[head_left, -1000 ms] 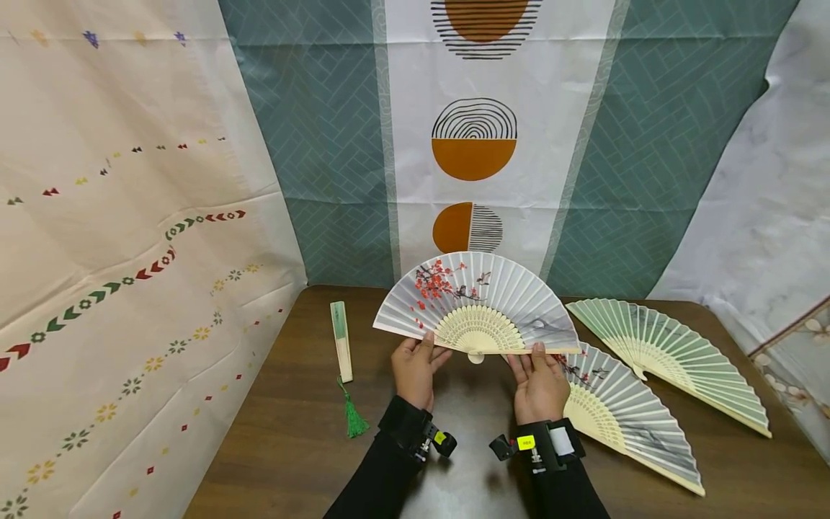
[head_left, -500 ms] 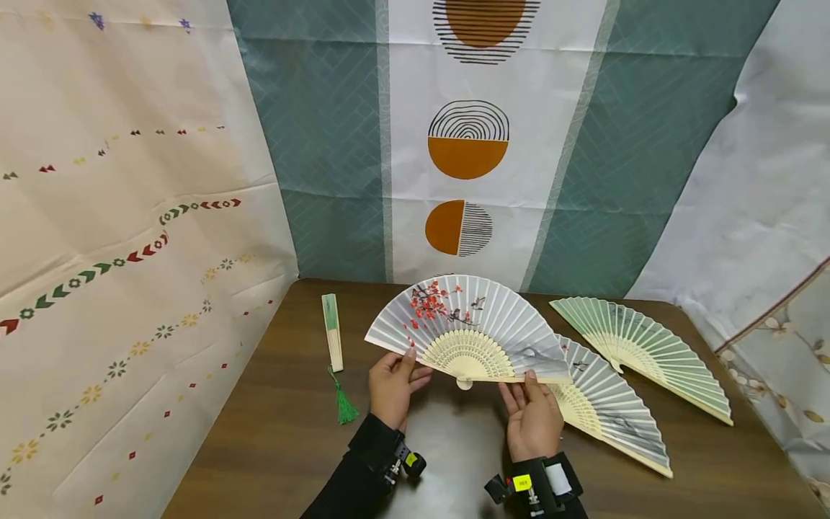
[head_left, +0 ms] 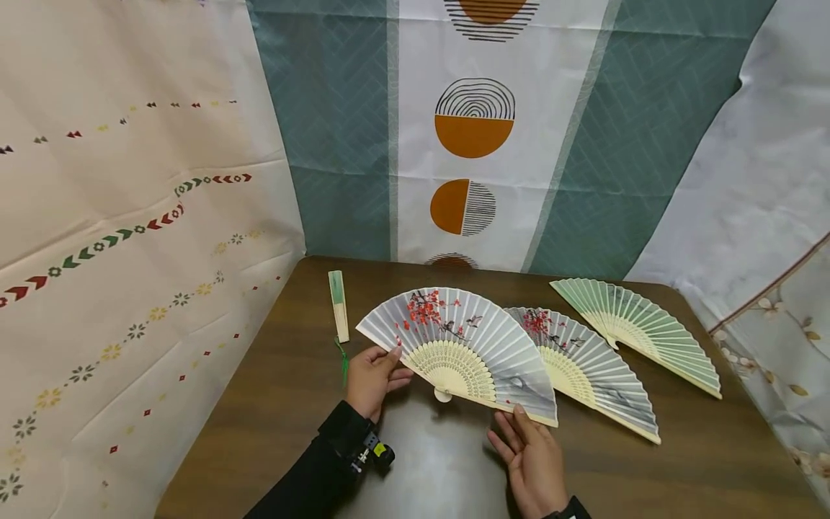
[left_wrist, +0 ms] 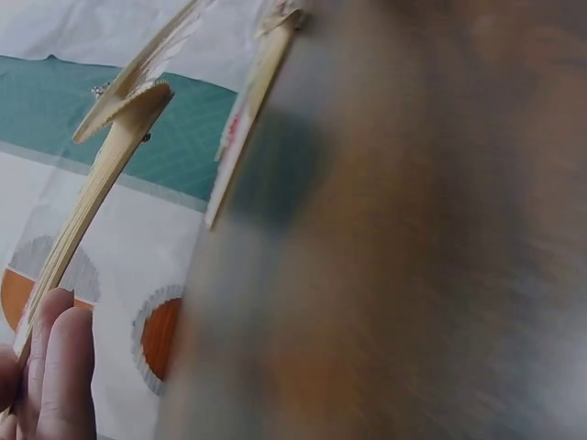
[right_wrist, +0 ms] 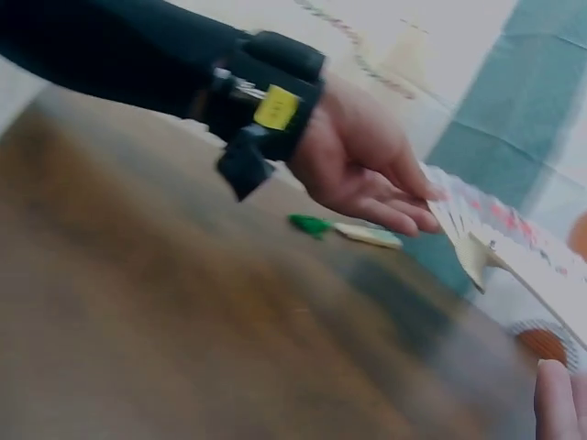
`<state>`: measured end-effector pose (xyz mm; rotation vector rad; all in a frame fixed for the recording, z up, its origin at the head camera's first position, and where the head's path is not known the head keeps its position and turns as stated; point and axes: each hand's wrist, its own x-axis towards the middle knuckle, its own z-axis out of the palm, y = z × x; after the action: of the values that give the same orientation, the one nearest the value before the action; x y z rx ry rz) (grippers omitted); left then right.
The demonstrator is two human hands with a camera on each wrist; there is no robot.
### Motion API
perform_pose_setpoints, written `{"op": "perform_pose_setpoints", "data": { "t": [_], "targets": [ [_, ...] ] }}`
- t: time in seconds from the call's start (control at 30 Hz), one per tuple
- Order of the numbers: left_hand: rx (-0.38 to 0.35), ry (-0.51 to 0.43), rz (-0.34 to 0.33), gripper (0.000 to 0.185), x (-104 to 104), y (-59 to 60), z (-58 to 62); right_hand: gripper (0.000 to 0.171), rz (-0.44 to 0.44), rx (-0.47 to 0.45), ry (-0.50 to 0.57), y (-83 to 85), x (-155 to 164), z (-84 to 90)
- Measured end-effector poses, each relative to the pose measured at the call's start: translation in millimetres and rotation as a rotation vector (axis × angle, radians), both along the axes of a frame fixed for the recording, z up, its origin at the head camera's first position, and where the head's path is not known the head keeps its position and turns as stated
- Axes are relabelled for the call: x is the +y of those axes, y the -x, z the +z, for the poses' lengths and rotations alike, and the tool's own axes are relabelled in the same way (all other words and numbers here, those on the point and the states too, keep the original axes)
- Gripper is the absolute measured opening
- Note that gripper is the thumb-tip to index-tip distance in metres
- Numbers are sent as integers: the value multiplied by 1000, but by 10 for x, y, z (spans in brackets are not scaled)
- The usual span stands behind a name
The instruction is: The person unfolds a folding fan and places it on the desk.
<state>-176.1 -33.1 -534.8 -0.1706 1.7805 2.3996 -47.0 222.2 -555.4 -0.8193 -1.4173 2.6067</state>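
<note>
An open grey-white fan (head_left: 457,346) painted with red blossoms lies spread low over the brown table (head_left: 272,411), overlapping a second blossom fan (head_left: 586,364). My left hand (head_left: 387,364) pinches the fan's left guard stick. In the left wrist view its fingers (left_wrist: 50,367) lie along the bamboo stick (left_wrist: 96,197). My right hand (head_left: 519,432) hovers just below the fan's right end with relaxed, straight fingers and holds nothing. The right wrist view shows my left hand (right_wrist: 371,174) at the fan's edge (right_wrist: 514,252) and one right fingertip (right_wrist: 559,403) apart from it.
An open green fan (head_left: 642,331) lies at the table's back right. A closed green fan (head_left: 338,306) with a green tassel (head_left: 342,358) lies at the back left. Patterned cloth backdrops (head_left: 467,144) stand behind and to both sides.
The blossom fan has come down towards the table and tilted down to the right. My right hand has let go of its right end and drawn back.
</note>
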Motion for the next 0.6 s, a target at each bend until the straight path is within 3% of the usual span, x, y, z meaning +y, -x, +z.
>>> {"op": "perform_pose_setpoints", "data": {
  "t": [0.13,0.37,0.6],
  "targets": [
    [-55,56,-36,21,-98,-27,-97,26,80,-39,-2,-164,-9,-61],
    [-179,114,-143,25,-280,-123,-227,31,178,-111,136,-409,9,-172],
    [-230,128,-220,22,-330,-172,-247,43,347,-120,322,-538,192,-186]
  ]
}}
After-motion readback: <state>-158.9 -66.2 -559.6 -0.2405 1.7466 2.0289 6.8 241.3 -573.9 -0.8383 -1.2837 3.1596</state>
